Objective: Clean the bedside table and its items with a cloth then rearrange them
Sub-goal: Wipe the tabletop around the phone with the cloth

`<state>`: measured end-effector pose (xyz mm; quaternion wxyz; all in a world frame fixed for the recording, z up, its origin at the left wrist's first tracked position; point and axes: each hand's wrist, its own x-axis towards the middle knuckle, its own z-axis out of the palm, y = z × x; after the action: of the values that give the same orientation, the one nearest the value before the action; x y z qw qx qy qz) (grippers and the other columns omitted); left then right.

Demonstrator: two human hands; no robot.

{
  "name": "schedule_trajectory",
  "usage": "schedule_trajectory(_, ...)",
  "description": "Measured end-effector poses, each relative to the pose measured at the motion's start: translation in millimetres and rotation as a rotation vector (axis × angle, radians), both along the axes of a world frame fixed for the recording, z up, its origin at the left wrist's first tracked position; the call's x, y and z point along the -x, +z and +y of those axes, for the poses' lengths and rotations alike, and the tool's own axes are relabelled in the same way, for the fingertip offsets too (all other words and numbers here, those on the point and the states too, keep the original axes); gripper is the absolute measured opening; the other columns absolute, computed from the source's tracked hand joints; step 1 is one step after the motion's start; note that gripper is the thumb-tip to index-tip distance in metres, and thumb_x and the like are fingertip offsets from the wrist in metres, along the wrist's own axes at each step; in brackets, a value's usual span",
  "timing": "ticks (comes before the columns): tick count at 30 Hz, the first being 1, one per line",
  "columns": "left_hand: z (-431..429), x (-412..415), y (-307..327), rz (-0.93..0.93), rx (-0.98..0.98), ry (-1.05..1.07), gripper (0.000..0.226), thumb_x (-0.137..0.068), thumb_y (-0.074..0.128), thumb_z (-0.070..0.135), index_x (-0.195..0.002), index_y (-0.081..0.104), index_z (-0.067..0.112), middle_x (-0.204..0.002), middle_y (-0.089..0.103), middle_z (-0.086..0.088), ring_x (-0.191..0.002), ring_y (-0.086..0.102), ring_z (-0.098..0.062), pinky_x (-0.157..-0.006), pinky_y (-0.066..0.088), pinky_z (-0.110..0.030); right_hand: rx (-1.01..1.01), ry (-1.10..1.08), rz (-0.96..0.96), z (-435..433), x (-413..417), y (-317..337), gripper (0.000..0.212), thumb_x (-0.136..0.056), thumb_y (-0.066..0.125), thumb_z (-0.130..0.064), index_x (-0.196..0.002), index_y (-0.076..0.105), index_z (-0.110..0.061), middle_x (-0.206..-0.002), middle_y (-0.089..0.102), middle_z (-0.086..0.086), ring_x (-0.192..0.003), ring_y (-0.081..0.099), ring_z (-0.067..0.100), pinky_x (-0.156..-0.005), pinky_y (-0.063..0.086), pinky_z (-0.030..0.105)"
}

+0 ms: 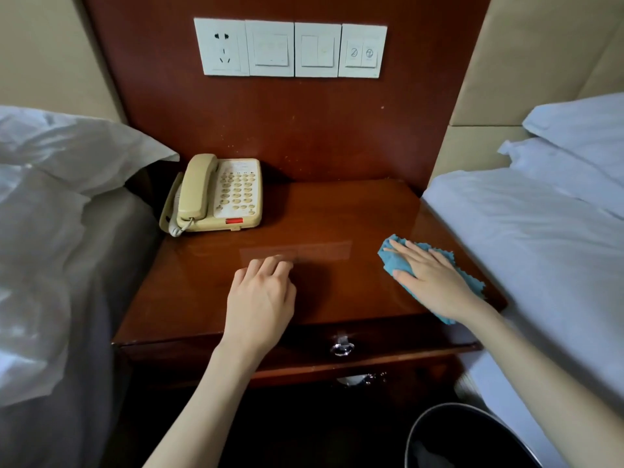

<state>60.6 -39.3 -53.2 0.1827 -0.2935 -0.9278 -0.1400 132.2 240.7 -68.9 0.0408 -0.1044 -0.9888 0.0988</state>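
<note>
- The bedside table [337,211] is seen between two beds, and its brown top is shiny.
- A blue cloth [387,257] is laid on the right side of the table top, near the front edge and close to the right bed [540,251].
- The cloth is pressed down by the right hand [429,278]. The fingers are kept straight and a little spread, flat on the cloth and not wrapped round it.
- The left hand [260,298] is placed on the table top near the middle front, apart from the cloth. Its fingers are loosely bent, with the tips touching the wood, and nothing is held in them.
- A cream phone [219,194] is set at the back left corner of the table, well apart from both hands.
- The handset [197,187] is laid in its place on the left side of the phone. A small red label is seen near the phone's front edge.
- A row of white wall plates [290,49], one socket and three with switches, is fixed on the wood panel above the table.
- A drawer is built in under the table top, and a shiny ring handle [341,347] is fixed to its front.
- The left bed [50,265] is covered with crumpled white bedding.
- White pillows are stacked at the head of the right bed.
- A dark round bin [449,434] is seen at the bottom right, in front of the table.
</note>
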Motion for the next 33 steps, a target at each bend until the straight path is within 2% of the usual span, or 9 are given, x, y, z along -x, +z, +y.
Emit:
schedule_trajectory(6,14.5,4.9,-5.3,-0.049,0.020,-0.033,0.028,-0.089,0.051,0.018,-0.113,0.064,0.011,-0.118,0.065,-0.004,-0.105,0.058,-0.027,-0.085,0.046,-0.039,-0.044,-0.212,-0.013,25.7,10.9,-2.7,0.056,-0.096,0.025,-0.042,-0.150,0.015,-0.034,-0.159,0.007,-0.018,-0.146,0.006,0.004,-0.117,0.004,0.036)
schedule_trajectory(11,15.2,8.8,-9.7,-0.081,-0.003,-0.013,0.031,-0.090,0.050,0.020,-0.117,0.062,0.012,-0.122,0.063,-0.004,-0.109,0.055,-0.027,-0.088,0.044,-0.039,-0.074,-0.331,0.015,45.4,34.9,1.9,0.057,-0.097,0.024,-0.041,-0.151,0.019,-0.025,-0.161,0.015,-0.006,-0.147,0.014,0.017,-0.116,0.011,0.043)
schedule_trajectory(15,15.7,9.8,-12.0,-0.085,-0.018,0.008,0.031,-0.090,0.048,0.023,-0.116,0.060,0.012,-0.121,0.063,-0.003,-0.109,0.055,-0.025,-0.088,0.044,-0.037,-0.122,-0.472,0.000,49.3,64.1,5.6,0.055,-0.097,0.024,-0.041,-0.146,0.029,-0.017,-0.154,0.029,0.011,-0.135,0.032,0.037,-0.109,0.025,0.052)
schedule_trajectory(17,16.1,10.2,-13.9,-0.087,-0.025,0.014,0.031,-0.090,0.048,0.024,-0.115,0.060,0.013,-0.121,0.063,-0.002,-0.109,0.055,-0.024,-0.088,0.044,-0.036,-0.135,-0.568,-0.030,51.0,78.8,7.0,0.055,-0.097,0.025,-0.041,-0.141,0.034,-0.012,-0.146,0.037,0.018,-0.128,0.038,0.043,-0.106,0.027,0.052)
schedule_trajectory(22,16.3,9.7,-15.7,-0.083,-0.036,0.032,0.031,-0.088,0.047,0.025,-0.113,0.061,0.013,-0.118,0.064,-0.002,-0.106,0.057,-0.024,-0.084,0.045,-0.036,-0.131,-0.689,-0.063,57.0,111.9,9.6,0.058,-0.097,0.022,-0.043,-0.144,0.030,-0.009,-0.142,0.039,0.024,-0.129,0.034,0.045,-0.109,0.023,0.053)
schedule_trajectory(33,18.1,9.4,-15.0,-0.097,-0.052,0.055,0.033,-0.087,0.042,0.028,-0.111,0.059,0.014,-0.113,0.064,0.001,-0.101,0.056,-0.021,-0.080,0.042,-0.032,-0.014,-0.650,0.000,82.0,175.8,17.1,0.061,-0.096,0.012,-0.043,-0.142,0.035,-0.011,-0.145,0.036,0.021,-0.132,0.031,0.042,-0.110,0.019,0.055)
